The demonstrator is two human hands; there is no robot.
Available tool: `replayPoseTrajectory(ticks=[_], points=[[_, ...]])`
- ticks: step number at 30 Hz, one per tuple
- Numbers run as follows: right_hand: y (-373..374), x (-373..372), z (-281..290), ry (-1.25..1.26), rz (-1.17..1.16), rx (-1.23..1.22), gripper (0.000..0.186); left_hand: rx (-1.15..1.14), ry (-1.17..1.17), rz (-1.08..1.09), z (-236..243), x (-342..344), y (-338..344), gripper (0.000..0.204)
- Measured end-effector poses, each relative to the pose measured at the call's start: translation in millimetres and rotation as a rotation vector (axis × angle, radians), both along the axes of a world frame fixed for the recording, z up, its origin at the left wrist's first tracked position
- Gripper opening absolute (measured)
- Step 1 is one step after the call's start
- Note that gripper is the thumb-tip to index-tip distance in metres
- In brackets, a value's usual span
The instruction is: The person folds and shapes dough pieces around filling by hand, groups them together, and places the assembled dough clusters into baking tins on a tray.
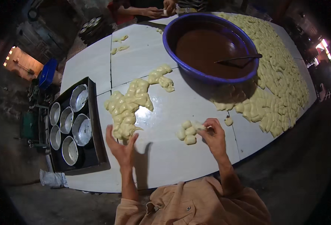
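Note:
My left hand (121, 150) reaches to the near end of a long lump of pale yellow dough (130, 102), its thumb and fingers spread around that end. Whether it presses on the dough I cannot tell. Farther right, my right hand (215, 138) pinches a small, slightly blurred dough piece (199, 126). That piece is beside a cluster of small round dough balls (190, 131) on the white tabletop (165, 157). One small dough bit (228, 120) lies just right of my right hand.
A blue basin (173, 50) of brown liquid with a ladle-like utensil (240, 58) stands at the far middle. Many dough pieces (278, 86) cover the right side. On the left, a black tray (98, 146) holds several round metal tins (82, 129). Another person's hands (152, 12) work at the far edge.

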State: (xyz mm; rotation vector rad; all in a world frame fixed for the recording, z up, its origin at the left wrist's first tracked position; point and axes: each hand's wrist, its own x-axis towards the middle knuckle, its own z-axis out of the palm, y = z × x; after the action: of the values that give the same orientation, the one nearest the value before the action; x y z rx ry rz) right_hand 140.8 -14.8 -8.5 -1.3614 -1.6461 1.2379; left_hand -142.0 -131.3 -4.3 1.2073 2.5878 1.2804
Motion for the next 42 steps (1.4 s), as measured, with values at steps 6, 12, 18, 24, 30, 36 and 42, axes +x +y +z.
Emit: replayPoseTrajectory(ticks=[6,12,18,24,30,36,42], points=[[-6.2,-39.2,21.3,0.747,0.03,-0.346,0.019,0.598,-0.486,-0.605,13.1,125.0,68.8,0.07],[11.6,-46.4,50.7,1.173,-0.044,-0.535,0.016,0.839,-1.01,-0.661,-7.4,172.8,107.9,0.071],[73.1,-13.3,50.7,0.983,0.107,-0.412,0.014,0.478,-1.382,-0.674,9.7,179.1,112.0,0.095],[207.3,-3.8,90.6,-0.058,0.233,0.102,0.023,0.049,-1.144,-0.607,18.1,111.3,94.4,0.059],[266.9,-7.6,45.3,-0.779,0.756,0.223,0.024,-0.054,-1.114,-0.702,8.8,98.5,91.5,0.049],[247.5,-11.3,74.8,0.046,0.517,-0.248,0.018,-0.252,-1.219,-0.741,16.0,99.2,100.3,0.041],[180.4,-30.1,83.5,0.753,0.325,-0.337,0.015,0.165,-1.472,-0.727,36.2,133.8,152.9,0.052]])
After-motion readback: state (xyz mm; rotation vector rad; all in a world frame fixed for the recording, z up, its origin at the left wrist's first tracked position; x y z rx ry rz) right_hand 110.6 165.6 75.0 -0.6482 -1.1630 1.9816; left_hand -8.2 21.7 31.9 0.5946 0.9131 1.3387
